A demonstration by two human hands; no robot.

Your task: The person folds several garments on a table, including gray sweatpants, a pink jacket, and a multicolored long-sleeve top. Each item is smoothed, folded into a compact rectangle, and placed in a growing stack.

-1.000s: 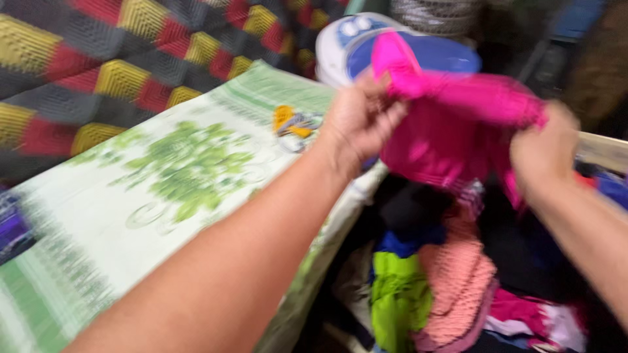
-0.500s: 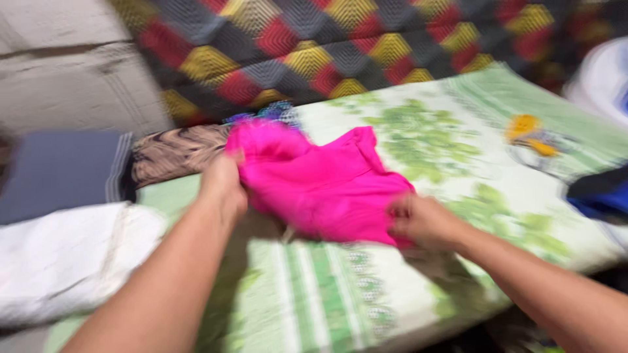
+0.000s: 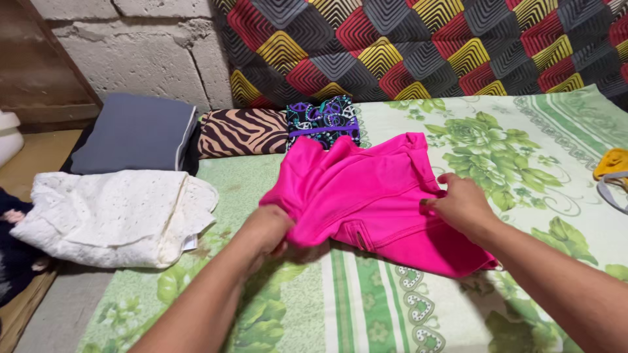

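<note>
Nearest the camera, two bare forearms reached out over a bed covered by a pale sheet printed with green flowers and striped borders [image 3: 366, 314]. The left hand [image 3: 268, 230] was closed in a grip on the near left edge of a bright pink fabric garment [image 3: 366, 196], bunching the cloth under its fingers. The right hand [image 3: 461, 206] lay on the garment's right side, its fingers bent and pressed down on the cloth; whether they pinched it could not be told. The pink garment lay crumpled and partly spread on the sheet, between the two hands, near the middle of the bed. To the left, a folded white lace cloth [image 3: 111, 216] rested at the bed's edge. Farther back sat a folded grey-blue cloth [image 3: 134, 134], a folded zebra-striped cloth [image 3: 242, 133] and a dark patterned folded cloth with purple trim [image 3: 322, 119], side by side. At the far right edge lay a small yellow item [image 3: 611, 163]. Behind everything hung a blanket of red, yellow and grey diamond patterns [image 3: 425, 46], beside a rough concrete block wall [image 3: 131, 52]
</note>
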